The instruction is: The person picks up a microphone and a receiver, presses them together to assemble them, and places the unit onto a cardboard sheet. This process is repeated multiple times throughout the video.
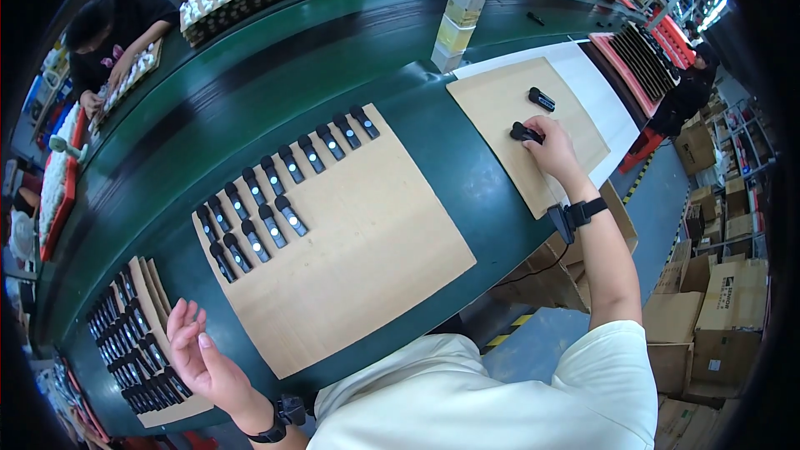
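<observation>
Right hand (550, 143) at upper right grips a small black device (526, 132) on a cardboard sheet (500, 108) — left hand (198, 352), lower left, open and empty above the green counter (433, 167).

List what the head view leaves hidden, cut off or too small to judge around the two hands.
- Right hand: its fingers cover most of the black device on the right cardboard sheet, so the grip is unclear.
- Left hand: open, empty; beside it the stacked sheets of black devices run into the dark fisheye rim.
- Rowed black devices on the middle cardboard sheet: their light spots are too small to identify.
</observation>
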### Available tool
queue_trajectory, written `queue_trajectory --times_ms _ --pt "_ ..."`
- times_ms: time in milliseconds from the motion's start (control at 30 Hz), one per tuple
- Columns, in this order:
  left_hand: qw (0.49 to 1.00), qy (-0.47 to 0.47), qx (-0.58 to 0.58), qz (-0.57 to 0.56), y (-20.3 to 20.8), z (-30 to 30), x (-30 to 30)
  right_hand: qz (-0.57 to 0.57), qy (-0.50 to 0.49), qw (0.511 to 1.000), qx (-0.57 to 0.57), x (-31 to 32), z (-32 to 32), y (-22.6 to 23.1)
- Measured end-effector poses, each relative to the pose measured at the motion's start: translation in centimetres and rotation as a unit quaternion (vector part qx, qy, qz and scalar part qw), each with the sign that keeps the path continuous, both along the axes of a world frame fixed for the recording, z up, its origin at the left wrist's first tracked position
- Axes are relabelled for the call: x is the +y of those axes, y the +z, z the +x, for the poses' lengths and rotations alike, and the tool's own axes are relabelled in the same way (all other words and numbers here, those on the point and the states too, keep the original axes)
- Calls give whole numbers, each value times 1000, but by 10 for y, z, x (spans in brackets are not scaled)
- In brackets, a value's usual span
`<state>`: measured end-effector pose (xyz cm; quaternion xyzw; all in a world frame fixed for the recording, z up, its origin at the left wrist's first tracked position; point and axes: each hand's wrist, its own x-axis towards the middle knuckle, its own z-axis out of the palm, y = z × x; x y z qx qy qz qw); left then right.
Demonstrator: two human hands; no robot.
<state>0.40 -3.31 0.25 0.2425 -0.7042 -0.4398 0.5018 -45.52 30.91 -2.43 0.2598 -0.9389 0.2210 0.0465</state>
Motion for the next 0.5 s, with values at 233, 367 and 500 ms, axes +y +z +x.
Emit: queue_trajectory --times_ms 233,367,500 --pt "997 -50 -51 -17 7 -3 16 -294 180 867 -359 -77 107 41" --pt "966 -212 -127 -77 25 -22 31 -242 262 769 -531 -118 185 69" --pt "927 -320 -163 -110 43 -49 42 -208 295 605 -710 -151 221 68"
